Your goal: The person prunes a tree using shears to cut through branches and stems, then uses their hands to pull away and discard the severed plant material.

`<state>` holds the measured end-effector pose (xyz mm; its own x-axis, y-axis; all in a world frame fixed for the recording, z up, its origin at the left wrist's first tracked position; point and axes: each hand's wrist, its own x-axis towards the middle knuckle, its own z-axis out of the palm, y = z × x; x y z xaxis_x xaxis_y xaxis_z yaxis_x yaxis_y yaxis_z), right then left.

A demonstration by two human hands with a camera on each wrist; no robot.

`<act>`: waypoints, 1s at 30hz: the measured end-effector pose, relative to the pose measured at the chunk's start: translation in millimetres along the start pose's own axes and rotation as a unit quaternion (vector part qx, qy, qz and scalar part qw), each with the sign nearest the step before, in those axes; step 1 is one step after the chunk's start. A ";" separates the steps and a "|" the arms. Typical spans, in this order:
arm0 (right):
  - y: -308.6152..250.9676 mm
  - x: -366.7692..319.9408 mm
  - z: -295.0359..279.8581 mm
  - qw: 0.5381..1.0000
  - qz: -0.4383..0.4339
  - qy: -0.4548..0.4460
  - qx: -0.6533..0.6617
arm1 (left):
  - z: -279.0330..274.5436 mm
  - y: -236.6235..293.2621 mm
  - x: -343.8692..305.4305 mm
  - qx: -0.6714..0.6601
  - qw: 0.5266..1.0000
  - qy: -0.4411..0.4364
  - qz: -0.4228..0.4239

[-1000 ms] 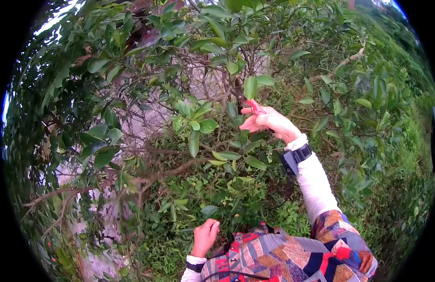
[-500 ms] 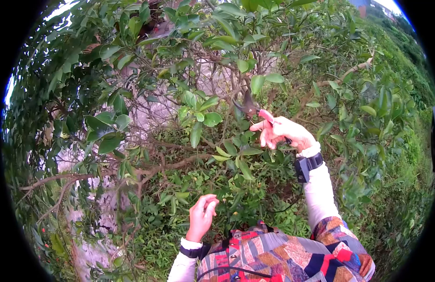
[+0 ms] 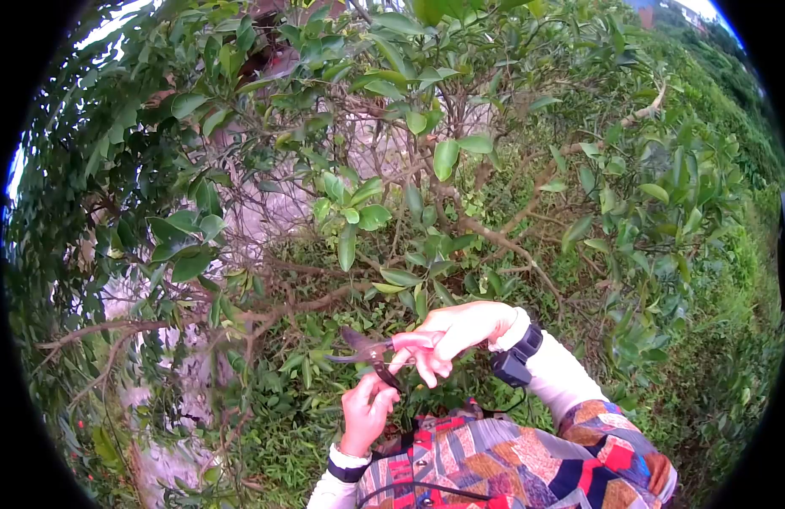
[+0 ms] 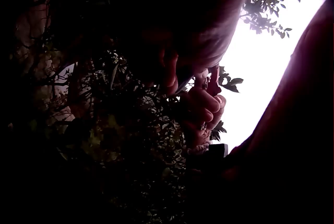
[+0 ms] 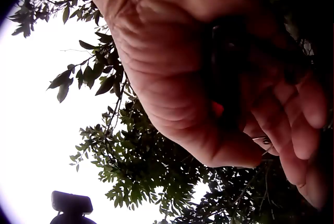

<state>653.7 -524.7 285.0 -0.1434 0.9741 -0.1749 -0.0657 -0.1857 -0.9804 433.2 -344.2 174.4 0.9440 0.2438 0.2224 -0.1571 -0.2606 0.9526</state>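
In the head view my right hand (image 3: 460, 332) grips a pair of pruning shears (image 3: 371, 351) by their red handle, dark blades pointing left and spread apart. The right wrist view has this hand (image 5: 172, 78) large and close, its fingers bent around the dark lower handle. Just below the blades is my left hand (image 3: 367, 416), fingers bent, fingertips right at the dark lower part of the shears. I cannot tell whether they pinch it. The left wrist view is very dark; the left hand's fingers (image 4: 168, 73) show close to the right hand (image 4: 203, 106).
Leafy branches (image 3: 358, 212) of a tree spread in front of me. A bare brown branch (image 3: 511, 242) forks on the right, and a low limb (image 3: 307, 304) runs across to the left. Grass (image 3: 723, 339) covers the slope at right. A patchwork garment (image 3: 494, 458) covers the body below.
My right hand has drawn the shears back from the branches, down and left to the left hand. The left hand has moved slightly, and its fingertips now meet the shears.
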 end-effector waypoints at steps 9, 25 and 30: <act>25.7 38.1 12.9 0.994 0.027 -0.025 -0.107 | 3.5 -6.8 -19.7 0.129 0.985 0.115 -0.027; 53.7 68.4 70.4 0.985 -0.100 -0.063 -0.125 | -36.4 -10.2 -21.6 0.146 0.985 0.083 0.048; 46.9 76.8 86.4 0.975 -0.111 -0.025 -0.193 | -49.7 5.6 -26.7 0.080 0.995 0.050 0.045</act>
<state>554.3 -469.8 233.4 -0.2166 0.9755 0.0397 0.2754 0.1000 -0.9561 392.7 -305.8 184.1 0.8929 0.3026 0.3335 -0.1849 -0.4288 0.8843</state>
